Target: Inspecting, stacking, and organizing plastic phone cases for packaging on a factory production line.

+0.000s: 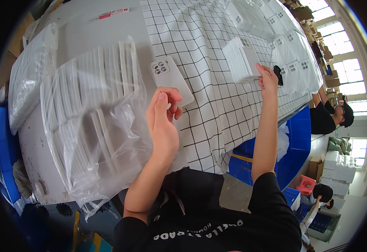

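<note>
Left hand (163, 122): loosely curled, partly hiding phone case (173, 74) | right hand (269, 80): at stack (237, 62), grip unclear

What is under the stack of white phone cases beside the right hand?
The stack of white phone cases rests on the checkered cloth, which shows around it. The cloth directly below is covered, so anything else there cannot be seen.

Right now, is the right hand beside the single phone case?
No, the right hand is at the stacked cases; the left hand is near the single case.
</note>
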`<act>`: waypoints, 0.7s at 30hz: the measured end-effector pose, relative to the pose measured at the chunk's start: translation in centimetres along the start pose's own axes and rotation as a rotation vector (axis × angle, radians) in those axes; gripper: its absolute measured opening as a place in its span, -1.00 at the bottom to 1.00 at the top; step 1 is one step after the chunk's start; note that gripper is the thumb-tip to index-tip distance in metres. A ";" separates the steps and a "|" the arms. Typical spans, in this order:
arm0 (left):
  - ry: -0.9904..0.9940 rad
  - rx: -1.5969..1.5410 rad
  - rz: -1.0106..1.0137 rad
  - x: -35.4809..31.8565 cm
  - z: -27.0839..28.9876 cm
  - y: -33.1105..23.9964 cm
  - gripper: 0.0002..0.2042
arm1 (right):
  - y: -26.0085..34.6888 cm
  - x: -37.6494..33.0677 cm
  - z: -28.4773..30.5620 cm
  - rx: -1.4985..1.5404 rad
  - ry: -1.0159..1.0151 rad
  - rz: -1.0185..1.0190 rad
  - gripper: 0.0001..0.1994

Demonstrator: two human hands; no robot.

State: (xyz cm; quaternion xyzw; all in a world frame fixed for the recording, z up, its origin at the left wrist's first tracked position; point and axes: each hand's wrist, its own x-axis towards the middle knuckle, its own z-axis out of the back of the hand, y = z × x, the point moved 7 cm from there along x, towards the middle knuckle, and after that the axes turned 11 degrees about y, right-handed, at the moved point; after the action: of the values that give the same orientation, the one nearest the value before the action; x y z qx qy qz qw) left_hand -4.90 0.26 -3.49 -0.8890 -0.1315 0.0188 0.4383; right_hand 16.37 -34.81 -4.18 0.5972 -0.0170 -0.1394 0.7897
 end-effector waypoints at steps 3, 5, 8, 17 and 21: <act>-0.001 0.006 0.009 0.0 -0.1 0.1 -0.73 | 0.1 0.0 -0.2 -0.019 0.000 0.012 -0.54; 0.004 0.010 0.011 0.0 -0.3 0.0 -0.73 | 0.2 0.2 -0.1 -0.035 0.003 0.025 -0.54; 0.007 0.012 0.017 0.0 -0.4 0.0 -0.73 | 0.5 0.3 -0.1 -0.064 0.009 0.049 -0.53; 0.036 0.006 0.018 0.0 -0.5 0.1 -0.74 | 1.3 -0.3 0.1 -0.164 -0.057 0.155 -0.54; 0.014 0.019 0.008 0.0 -0.2 0.0 -0.74 | 2.7 -3.3 0.9 -0.114 -0.212 0.230 -0.64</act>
State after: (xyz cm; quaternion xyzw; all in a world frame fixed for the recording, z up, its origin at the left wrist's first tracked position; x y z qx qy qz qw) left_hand -4.85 0.12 -3.31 -0.8854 -0.1246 0.0155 0.4475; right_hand 13.58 -34.14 -0.87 0.5277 -0.1605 -0.1110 0.8267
